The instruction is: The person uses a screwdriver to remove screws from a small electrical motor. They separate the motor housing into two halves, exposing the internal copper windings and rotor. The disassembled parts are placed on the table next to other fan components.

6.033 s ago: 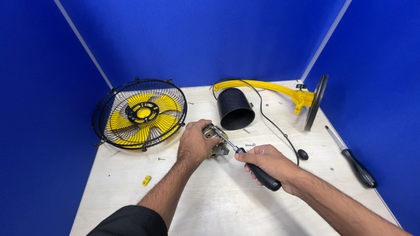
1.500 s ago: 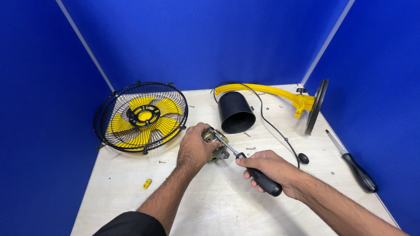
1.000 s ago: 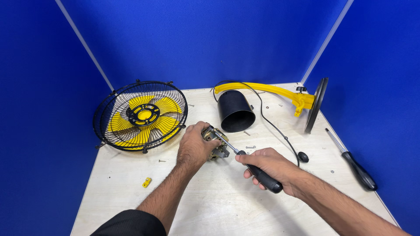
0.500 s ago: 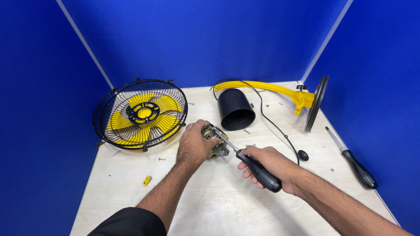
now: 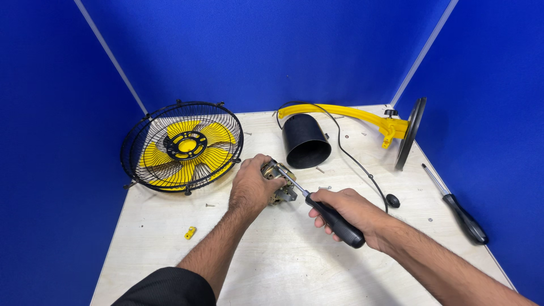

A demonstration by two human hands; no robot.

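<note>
While the left hand (image 5: 250, 187) clamps round the motor (image 5: 279, 182) on the table (image 5: 283, 266), the right hand (image 5: 345, 211) is wrapped tight on a screwdriver (image 5: 317, 205) (black handle), tip on the motor's top. Left of the motor lies the fan cage (image 5: 182, 146); behind it, a black cup (image 5: 306, 148); far right, a second screwdriver (image 5: 460, 208).

We are gripping a small motor (image 5: 277, 182) with our left hand (image 5: 252, 187) while our right hand (image 5: 345, 209) is pressing a black-handled screwdriver (image 5: 323, 209) into it; the fan cage (image 5: 182, 146) is lying at ten o'clock on the bench (image 5: 283, 266).
</note>
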